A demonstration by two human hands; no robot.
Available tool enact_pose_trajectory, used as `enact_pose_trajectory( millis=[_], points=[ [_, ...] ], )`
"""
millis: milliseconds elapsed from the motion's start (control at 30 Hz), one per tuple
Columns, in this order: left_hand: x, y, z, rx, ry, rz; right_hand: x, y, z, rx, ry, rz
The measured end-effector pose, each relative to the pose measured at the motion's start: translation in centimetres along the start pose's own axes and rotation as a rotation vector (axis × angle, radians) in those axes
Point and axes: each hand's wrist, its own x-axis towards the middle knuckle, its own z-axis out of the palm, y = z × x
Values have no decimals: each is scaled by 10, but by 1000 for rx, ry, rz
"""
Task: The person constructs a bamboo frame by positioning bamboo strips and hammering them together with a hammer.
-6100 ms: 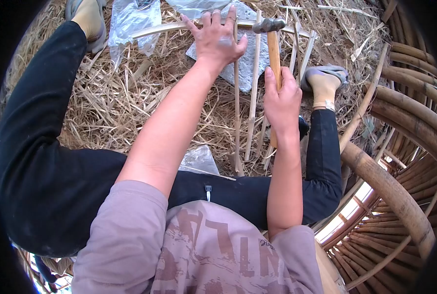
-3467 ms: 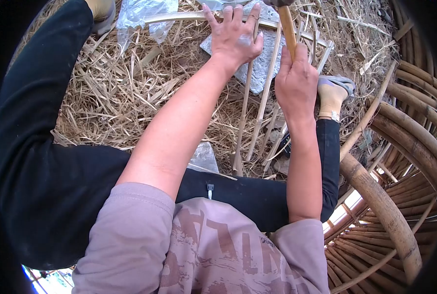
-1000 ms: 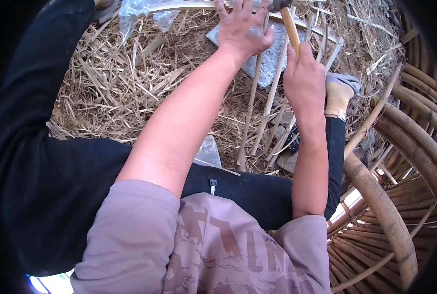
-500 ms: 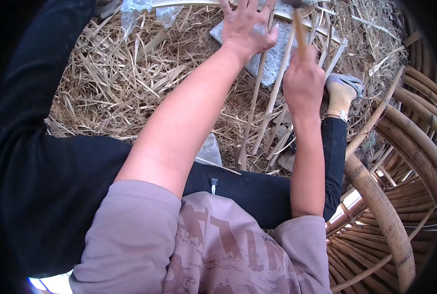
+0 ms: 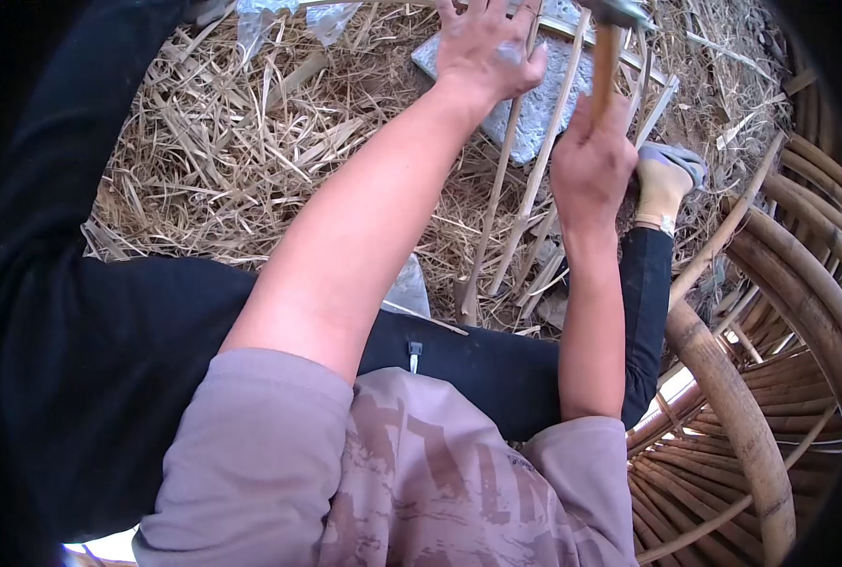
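My left hand (image 5: 492, 52) has its fingers spread over a pale curved bamboo strip (image 5: 569, 30) at the top edge, above a grey stone slab (image 5: 532, 118). Its fingertips are partly cut off by the frame. My right hand (image 5: 593, 156) is closed round the wooden handle of a hammer (image 5: 607, 71), whose metal head is raised near the top edge, right of my left hand. Thin bamboo strips (image 5: 537, 175) run from the curved strip down towards my legs, between my two forearms.
Dry straw and shavings (image 5: 241, 161) cover the ground. Clear plastic (image 5: 331, 21) lies at the top left. A pale flat piece (image 5: 409, 288) is beside my leg. Thick curved bamboo poles (image 5: 733, 406) stand at the right. My right foot (image 5: 665, 180) rests beside the strips.
The view has shifted, so the slab and strips sit higher and further right than at first. The hammer has moved up and down, and its head is now raised. My left hand has stayed on the strip.
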Motion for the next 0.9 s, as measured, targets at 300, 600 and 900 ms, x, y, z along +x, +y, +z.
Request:
enact_pose_trajectory(
  millis=[300, 600, 900],
  points=[
    [0, 0, 3, 16, 28, 18, 7, -1, -4, -158, -134, 90],
    [1, 1, 0, -37, 56, 15, 6, 8, -2, -180, -167, 71],
    [-5, 0, 3, 0, 75, 10, 11, -3, -16, -200, -215, 61]
  ],
)
